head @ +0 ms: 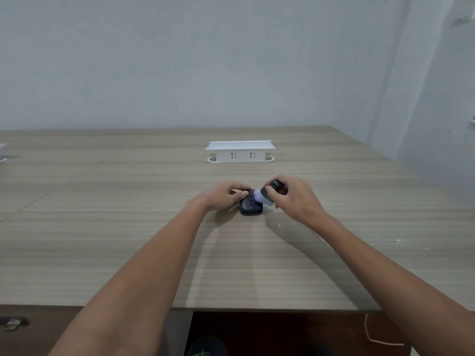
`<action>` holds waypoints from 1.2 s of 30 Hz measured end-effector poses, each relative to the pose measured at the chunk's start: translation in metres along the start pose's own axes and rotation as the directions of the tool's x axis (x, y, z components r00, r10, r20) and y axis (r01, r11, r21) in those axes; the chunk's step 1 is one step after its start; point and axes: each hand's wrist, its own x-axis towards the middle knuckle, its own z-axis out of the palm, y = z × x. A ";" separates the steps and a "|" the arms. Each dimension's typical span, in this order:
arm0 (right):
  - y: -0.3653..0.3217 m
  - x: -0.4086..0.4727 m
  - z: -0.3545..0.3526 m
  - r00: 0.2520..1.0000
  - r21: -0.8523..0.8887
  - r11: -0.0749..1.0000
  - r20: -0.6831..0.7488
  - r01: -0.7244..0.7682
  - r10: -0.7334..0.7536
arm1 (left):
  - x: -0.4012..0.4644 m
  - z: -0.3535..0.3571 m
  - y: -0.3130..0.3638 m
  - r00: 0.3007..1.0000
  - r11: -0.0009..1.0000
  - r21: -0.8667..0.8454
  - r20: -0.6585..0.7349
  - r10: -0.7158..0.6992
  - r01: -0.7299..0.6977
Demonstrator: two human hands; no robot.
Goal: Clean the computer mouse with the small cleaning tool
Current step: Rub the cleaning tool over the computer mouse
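Two bare forearms come in from the bottom edge, over the near lip of the wood-grain laminate table [128, 240], converging at mid-table. Left hand [221, 197] sits on the far left side of the small black computer mouse [250, 205], fingers curled round its edge, gripping it. Mouse lies flat on the tabletop, roughly centre, scroll wheel visible on top. Right hand [293, 199] closed on the small cleaning tool with dark handle and pale brush head [266, 195]; thumb and fingers pinch the dark handle, round dark end poking out above the fingers. Tool tilts down to the left, pale head touching the mouse's top right part. Behind, well apart, a white rectangular desktop power socket box [240, 152] stands upright with two outlets facing the camera. Pale grey wall [180, 60] beyond.
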 end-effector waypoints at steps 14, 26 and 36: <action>0.003 -0.014 0.010 0.985 -0.151 0.979 0.127 0.134 -0.115 | 0.004 0.003 -0.001 1.000 0.999 -0.031 -0.001 -0.021 0.021; 0.011 -0.008 0.002 0.998 -0.242 0.968 0.034 0.059 -0.052 | 0.005 0.003 0.005 0.998 0.998 0.023 -0.014 -0.062 0.062; 0.009 -0.010 0.002 0.997 -0.197 0.978 0.046 0.066 -0.058 | 0.001 0.005 0.010 0.998 0.994 0.098 -0.036 -0.045 0.049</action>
